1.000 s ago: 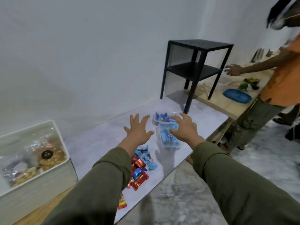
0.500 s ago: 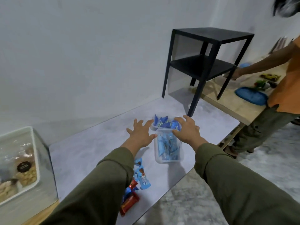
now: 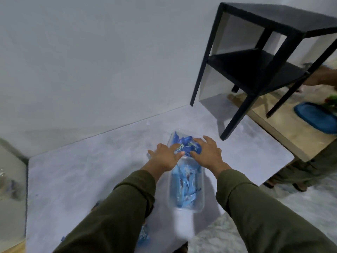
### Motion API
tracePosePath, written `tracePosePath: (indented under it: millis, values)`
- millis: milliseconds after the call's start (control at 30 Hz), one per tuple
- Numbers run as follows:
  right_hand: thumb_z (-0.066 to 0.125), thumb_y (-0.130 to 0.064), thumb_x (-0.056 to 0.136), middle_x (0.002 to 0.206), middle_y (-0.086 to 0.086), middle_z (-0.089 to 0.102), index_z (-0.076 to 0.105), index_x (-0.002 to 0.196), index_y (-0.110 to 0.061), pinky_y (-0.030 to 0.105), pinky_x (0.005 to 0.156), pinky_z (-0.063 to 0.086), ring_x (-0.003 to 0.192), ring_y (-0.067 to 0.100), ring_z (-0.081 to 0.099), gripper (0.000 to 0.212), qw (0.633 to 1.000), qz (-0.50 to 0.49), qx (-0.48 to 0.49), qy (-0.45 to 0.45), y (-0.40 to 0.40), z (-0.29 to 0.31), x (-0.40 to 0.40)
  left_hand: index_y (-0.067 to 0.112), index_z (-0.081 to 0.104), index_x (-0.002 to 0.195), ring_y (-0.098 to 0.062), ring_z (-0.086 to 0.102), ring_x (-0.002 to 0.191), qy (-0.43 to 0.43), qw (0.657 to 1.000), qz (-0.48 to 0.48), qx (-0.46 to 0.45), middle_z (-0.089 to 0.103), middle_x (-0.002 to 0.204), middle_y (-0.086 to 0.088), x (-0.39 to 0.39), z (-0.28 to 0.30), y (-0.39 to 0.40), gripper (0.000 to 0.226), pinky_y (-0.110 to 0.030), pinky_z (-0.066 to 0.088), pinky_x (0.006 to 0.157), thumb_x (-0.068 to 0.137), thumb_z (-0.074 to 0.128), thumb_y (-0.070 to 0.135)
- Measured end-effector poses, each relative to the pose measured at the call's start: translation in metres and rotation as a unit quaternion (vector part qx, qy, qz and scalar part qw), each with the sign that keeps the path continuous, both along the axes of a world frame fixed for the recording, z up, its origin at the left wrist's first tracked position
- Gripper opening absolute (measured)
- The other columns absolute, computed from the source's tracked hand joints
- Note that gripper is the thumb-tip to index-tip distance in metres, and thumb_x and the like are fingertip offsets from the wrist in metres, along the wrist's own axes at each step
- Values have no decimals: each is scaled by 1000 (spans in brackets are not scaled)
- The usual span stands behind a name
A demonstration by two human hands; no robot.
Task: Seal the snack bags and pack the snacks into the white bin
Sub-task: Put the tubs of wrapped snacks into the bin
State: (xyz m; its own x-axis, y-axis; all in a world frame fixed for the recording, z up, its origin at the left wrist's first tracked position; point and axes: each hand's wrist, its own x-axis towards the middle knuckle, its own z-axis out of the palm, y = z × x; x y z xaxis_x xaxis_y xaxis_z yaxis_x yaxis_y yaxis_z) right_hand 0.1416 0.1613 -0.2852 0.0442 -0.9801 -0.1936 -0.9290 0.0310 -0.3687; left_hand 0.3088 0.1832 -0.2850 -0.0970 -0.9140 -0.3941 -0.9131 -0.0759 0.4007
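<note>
Two clear snack bags full of blue wrapped snacks lie on the grey tabletop [image 3: 91, 176]. The near bag [image 3: 186, 190] lies between my forearms. On the far bag [image 3: 184, 142] rest both my hands: my left hand [image 3: 166, 157] touches its left side with fingers spread over the wrappers, and my right hand [image 3: 207, 154] lies on its right side, thumb toward the middle. Loose blue snacks [image 3: 144, 234] peek out under my left sleeve. The white bin [image 3: 12, 179] is a blur at the left edge.
A black two-shelf side table [image 3: 255, 70] stands just behind the bags, its front leg close to my right hand. On the wooden table [image 3: 282, 128] to the right lies a blue plate [image 3: 317, 119], with another person's hand [image 3: 324, 77] above it.
Both hands have moved forward and closed in on the far bag, from beside it to resting on it. The view has swung right, pushing the white bin to the edge.
</note>
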Motion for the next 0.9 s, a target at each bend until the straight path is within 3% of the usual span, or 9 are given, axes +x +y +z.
tracePosePath:
  millis: [167, 267, 400, 533, 600, 700, 767, 900]
  values:
    - [54, -47, 87, 154, 3, 18, 36, 138, -34, 52, 112, 16, 142, 24, 15, 55, 997, 62, 42, 35, -42, -24, -13, 28, 36, 139, -29, 34, 130, 5, 1000, 24, -13, 46, 135, -12, -14, -16, -34, 53, -56, 26, 106, 94, 28, 55]
    - [49, -47, 89, 154, 2, 18, 40, 135, -35, 55, 110, 15, 140, 24, 16, 49, 993, 89, 44, 59, -63, -33, -15, 28, 43, 134, -23, 36, 132, 34, 999, 18, -13, 49, 137, -1, -19, -31, -57, 80, -55, 24, 108, 78, 11, 74]
    - [53, -47, 88, 155, 2, 12, 41, 134, -38, 52, 109, 19, 137, 29, 20, 48, 994, 91, 31, 43, -85, -42, -17, 32, 23, 145, -26, 6, 144, -2, 999, 28, 21, 12, 157, -1, -27, -37, -71, 57, -63, 12, 110, 93, 23, 58]
    - [58, -52, 84, 156, 4, 9, 43, 131, -43, 51, 106, 25, 131, 35, 31, 51, 997, 73, 21, 8, -98, -50, -22, 35, 5, 147, -29, -10, 144, -2, 996, 72, 50, -6, 158, -7, -37, -39, -79, 64, -67, 3, 109, 93, 30, 58]
    - [57, -54, 83, 150, 9, 21, 42, 132, -43, 49, 104, 27, 126, 36, 37, 52, 998, 57, 30, -9, -102, -52, -24, 35, -1, 147, -30, -7, 144, 8, 993, 90, 71, -1, 158, -9, -41, -44, -81, 70, -66, 6, 109, 92, 36, 56]
    - [57, -55, 82, 130, 12, 39, 41, 133, -41, 45, 101, 33, 117, 34, 42, 55, 998, 45, 45, -26, -107, -51, -23, 31, -2, 148, -30, 12, 143, 43, 993, 101, 50, 19, 155, -8, -48, -53, -85, 76, -62, 16, 109, 91, 47, 48]
    - [58, -53, 83, 125, 13, 39, 40, 135, -38, 42, 99, 38, 115, 34, 43, 57, 997, 46, 49, -37, -108, -47, -22, 29, 2, 148, -31, 24, 139, 58, 992, 104, 41, 28, 151, -10, -51, -50, -88, 78, -58, 23, 109, 89, 51, 44]
    - [58, -51, 84, 120, 13, 37, 37, 139, -32, 39, 98, 43, 111, 32, 45, 62, 997, 22, 37, -60, -108, -34, -26, 25, 13, 148, -33, 28, 138, 68, 993, 100, 11, 29, 151, -10, -54, -35, -89, 72, -54, 26, 109, 90, 53, 37]
